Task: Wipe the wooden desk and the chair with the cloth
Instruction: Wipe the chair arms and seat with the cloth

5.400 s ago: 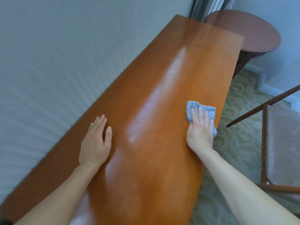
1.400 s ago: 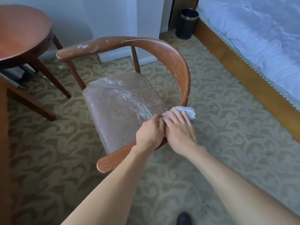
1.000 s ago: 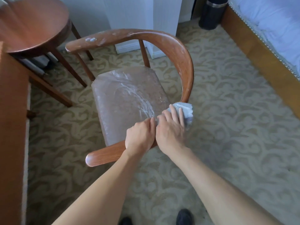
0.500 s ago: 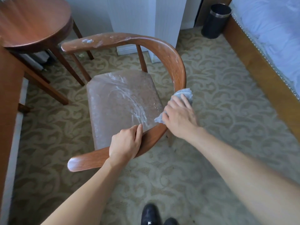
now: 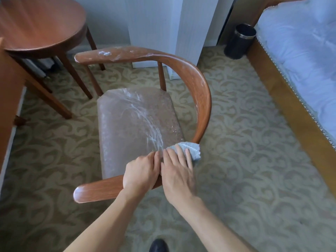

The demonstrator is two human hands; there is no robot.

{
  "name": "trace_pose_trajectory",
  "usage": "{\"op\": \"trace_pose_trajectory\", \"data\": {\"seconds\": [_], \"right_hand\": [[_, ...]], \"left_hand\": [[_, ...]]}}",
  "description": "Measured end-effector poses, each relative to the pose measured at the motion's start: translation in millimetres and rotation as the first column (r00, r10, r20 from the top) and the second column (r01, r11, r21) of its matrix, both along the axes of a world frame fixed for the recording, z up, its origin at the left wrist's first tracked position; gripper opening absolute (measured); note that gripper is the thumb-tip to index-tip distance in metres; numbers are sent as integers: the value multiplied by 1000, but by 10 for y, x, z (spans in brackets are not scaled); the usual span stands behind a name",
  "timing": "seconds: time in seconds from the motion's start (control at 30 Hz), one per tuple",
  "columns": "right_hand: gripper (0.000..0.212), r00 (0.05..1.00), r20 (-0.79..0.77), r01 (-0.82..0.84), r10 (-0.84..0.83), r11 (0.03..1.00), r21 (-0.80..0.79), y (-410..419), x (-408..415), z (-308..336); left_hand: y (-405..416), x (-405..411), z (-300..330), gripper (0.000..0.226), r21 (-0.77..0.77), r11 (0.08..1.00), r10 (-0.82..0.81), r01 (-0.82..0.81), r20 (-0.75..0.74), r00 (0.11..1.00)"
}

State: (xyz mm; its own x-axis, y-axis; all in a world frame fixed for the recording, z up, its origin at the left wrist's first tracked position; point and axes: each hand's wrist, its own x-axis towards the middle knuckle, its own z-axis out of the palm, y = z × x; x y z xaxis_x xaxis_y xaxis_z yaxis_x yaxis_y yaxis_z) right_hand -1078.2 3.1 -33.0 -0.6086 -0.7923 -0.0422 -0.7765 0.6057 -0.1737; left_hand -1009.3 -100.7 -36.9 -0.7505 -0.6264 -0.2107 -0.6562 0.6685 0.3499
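Note:
A wooden chair [image 5: 203, 99] with a curved rail and a plastic-covered seat [image 5: 134, 128] stands in the middle. My right hand [image 5: 179, 171] presses a light blue cloth [image 5: 190, 149] onto the near part of the rail, fingers spread over it. My left hand [image 5: 141, 172] grips the same rail just left of the right hand, touching it. A strip of the wooden desk [image 5: 8, 99] shows at the left edge.
A round wooden side table [image 5: 40, 24] stands at the back left. A bed [image 5: 300, 55] with a wooden frame runs along the right. A black bin [image 5: 240, 41] sits by the white wall column. Patterned carpet surrounds the chair; my shoe [image 5: 158, 245] is below.
My right hand slid the cloth back down the rail toward me. My left hand moved right along the rail until it met the right hand.

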Motion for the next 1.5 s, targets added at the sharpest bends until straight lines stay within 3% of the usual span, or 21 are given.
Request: {"op": "trace_pose_trajectory", "data": {"seconds": [0.17,0.27,0.4,0.57,0.63,0.73,0.83,0.87,0.93,1.03,1.17,1.27,1.37,1.5], "right_hand": [[54,994,6,107,-106,992,-68,72,-513,-19],[43,993,-18,119,-121,991,-63,-61,-983,37],[31,994,-38,106,-106,994,-5,-298,-1463,119],[15,996,-26,87,-86,996,32,-352,-1468,183],[25,1000,-2,10,-10,996,91,-299,-1264,227],[39,981,42,-194,190,976,96,-158,-958,245],[31,938,53,-342,342,940,-5,-55,-1042,184],[29,921,56,-385,386,923,-27,-34,-1141,187],[37,897,57,-438,438,899,-14,-28,-1359,239],[61,869,47,-494,493,856,154,-169,-1727,359],[69,833,-76,-498,549,801,333,-478,-2297,438],[58,838,-150,-407,525,784,470,-662,-2472,468],[53,842,-147,-375,519,759,533,-644,-2273,468],[48,807,-3,-519,590,713,471,-400,-1662,392]], "left_hand": [[10,-10,-15,42,12,999,47,-48,7,999],[6,-11,-27,51,22,997,78,-78,22,997],[-6,16,-47,46,-5,997,75,-75,34,997],[5,-67,1,45,16,988,150,-153,134,980],[14,-206,29,44,72,963,243,-261,190,951],[102,-631,89,40,252,870,419,-423,73,905],[211,-1019,157,35,369,792,525,-486,-5,851],[247,-1059,163,34,370,778,542,-508,12,840],[311,-1020,135,28,224,868,442,-444,61,895],[388,-993,119,27,65,936,340,-345,84,937],[374,-1031,73,47,82,890,444,-449,73,893],[378,-1029,37,47,72,887,452,-456,66,889],[360,-1029,-2,48,83,878,468,-471,53,882],[347,-1018,-53,43,107,860,499,-499,26,866]]}}
